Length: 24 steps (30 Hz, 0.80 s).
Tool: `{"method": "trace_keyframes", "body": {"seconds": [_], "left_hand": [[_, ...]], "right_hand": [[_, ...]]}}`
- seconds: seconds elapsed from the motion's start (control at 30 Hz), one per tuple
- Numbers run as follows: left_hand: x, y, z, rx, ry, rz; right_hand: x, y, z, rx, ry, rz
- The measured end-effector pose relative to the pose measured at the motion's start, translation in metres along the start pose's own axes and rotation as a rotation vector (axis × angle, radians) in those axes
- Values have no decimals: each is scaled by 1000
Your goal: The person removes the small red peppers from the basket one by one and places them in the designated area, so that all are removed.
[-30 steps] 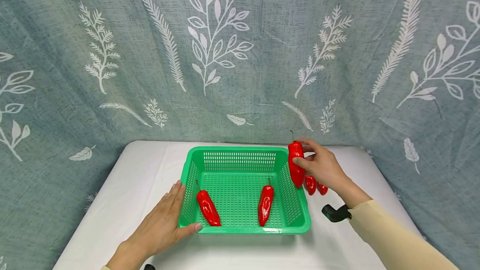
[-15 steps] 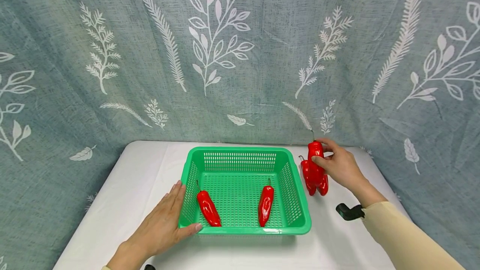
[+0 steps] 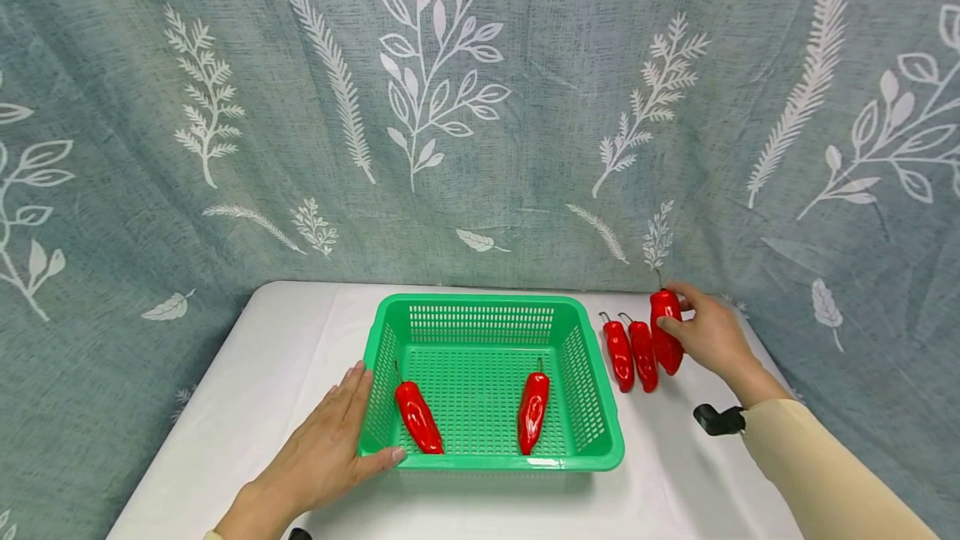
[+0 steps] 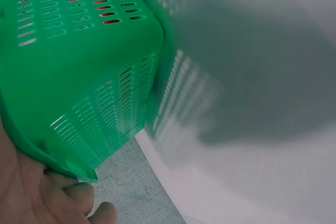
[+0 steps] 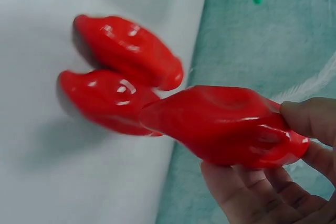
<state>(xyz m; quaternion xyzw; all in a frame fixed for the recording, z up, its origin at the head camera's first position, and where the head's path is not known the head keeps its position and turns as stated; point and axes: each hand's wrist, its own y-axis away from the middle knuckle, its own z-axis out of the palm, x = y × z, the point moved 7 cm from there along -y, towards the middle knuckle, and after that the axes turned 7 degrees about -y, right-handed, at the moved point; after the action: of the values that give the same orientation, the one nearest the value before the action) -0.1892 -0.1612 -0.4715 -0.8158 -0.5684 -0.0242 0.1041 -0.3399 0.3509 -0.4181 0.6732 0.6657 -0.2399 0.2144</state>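
Observation:
Thumb and fingers of my right hand [image 3: 708, 332] grip a glossy red pepper [image 3: 664, 332] near its stem end, over the table's right side. In the right wrist view this pepper [image 5: 226, 124] hangs tip toward two others. Those two, a red pepper [image 3: 619, 357] and another red pepper [image 3: 643, 357], lie side by side just right of the green basket [image 3: 491, 462]. Inside the basket are a pepper [image 3: 418, 418] at the left and a pepper [image 3: 533, 413] toward the right. My left hand [image 3: 322, 432] rests with straight fingers along the basket's left rim, thumb on the front corner.
A white table [image 3: 292, 340] carries everything. Right behind its far edge hangs a grey-green curtain [image 3: 480, 148] with white leaf prints. The slotted basket wall [image 4: 94, 103] stands upright on the table beside my left hand.
My right hand has carried the gripped pepper from over the basket's right rim to the right, past the two peppers on the table. The left hand and basket stay in place.

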Motion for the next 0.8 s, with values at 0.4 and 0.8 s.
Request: {"method": "trace_keyframes", "body": {"seconds": [0.4,0.8], "left_hand": [[2,1,-3,20,-62,19],[0,0,-1,-1,-23,7]], "right_hand": [[36,-10,7,-32,50,94],[66,-17,24,-102,45,188]]}}
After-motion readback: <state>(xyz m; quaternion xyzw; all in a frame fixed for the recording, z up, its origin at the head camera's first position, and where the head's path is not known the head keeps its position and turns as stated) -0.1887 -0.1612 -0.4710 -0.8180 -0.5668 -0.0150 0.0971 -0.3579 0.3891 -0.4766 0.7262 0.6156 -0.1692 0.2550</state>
